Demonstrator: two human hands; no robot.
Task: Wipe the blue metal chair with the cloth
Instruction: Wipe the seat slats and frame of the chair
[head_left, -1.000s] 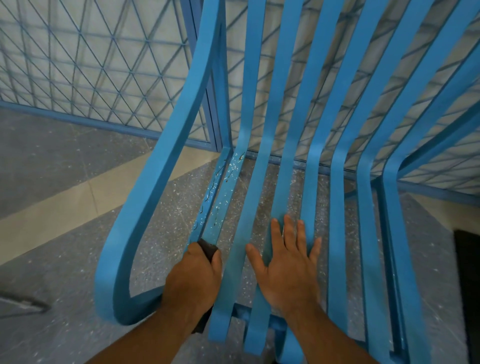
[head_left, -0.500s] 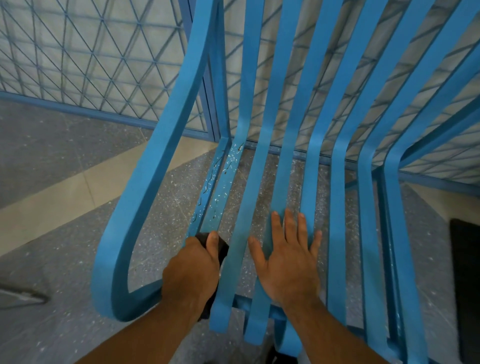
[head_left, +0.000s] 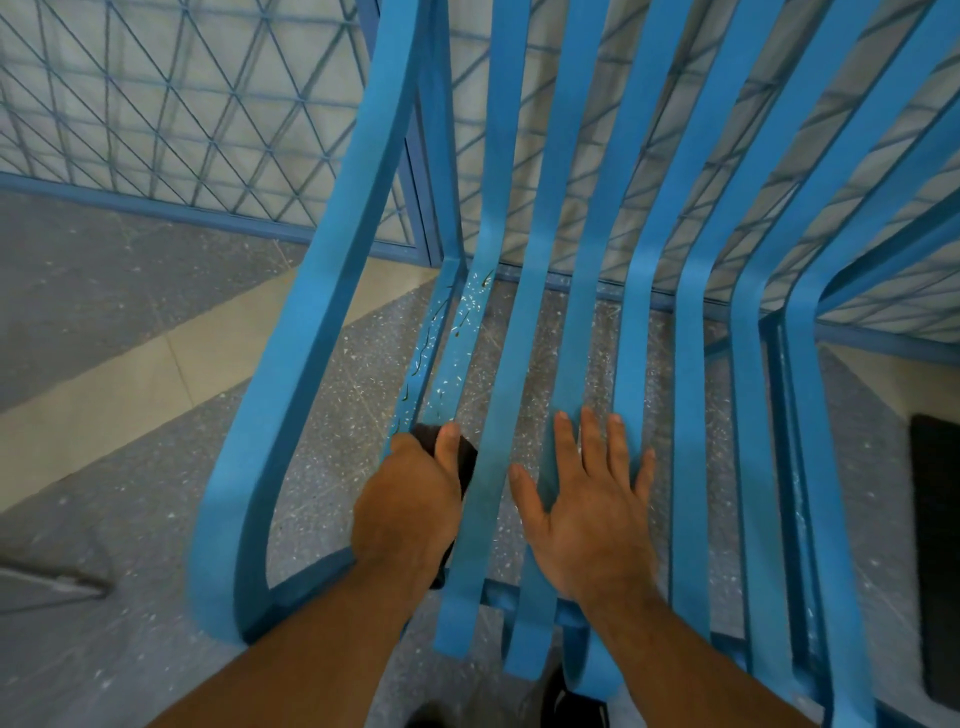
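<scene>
Grey speckled floor (head_left: 130, 545) fills most of my feed, with a pale stripe (head_left: 130, 374) running diagonally across it on the left. Blue wire mesh fence (head_left: 156, 104) stands behind, along the top. Blue metal chair (head_left: 291, 364) sits in front of the fence and takes up the centre and right. Its long flat slats run down the backrest and bend forward into the seat, and a looped armrest is on the left. Black mat (head_left: 935, 545) lies on the floor at the right edge, partly cut off.

Right grip (head_left: 587, 519) lies flat on the middle seat slats, fingers straight and spread, holding nothing. Left grip (head_left: 410, 509) is curled round the cloth, thumb on top, pressing it on the leftmost seat slat near the front. Dark shoe (head_left: 571, 701) shows below the seat front, at the bottom of the view.

Cloth (head_left: 467, 460) is dark and mostly hidden under the left grip. It pokes out by the thumb and touches the slat. White specks (head_left: 462, 338) and a few dark streaks dot the leftmost slat beyond the cloth, towards the backrest.
</scene>
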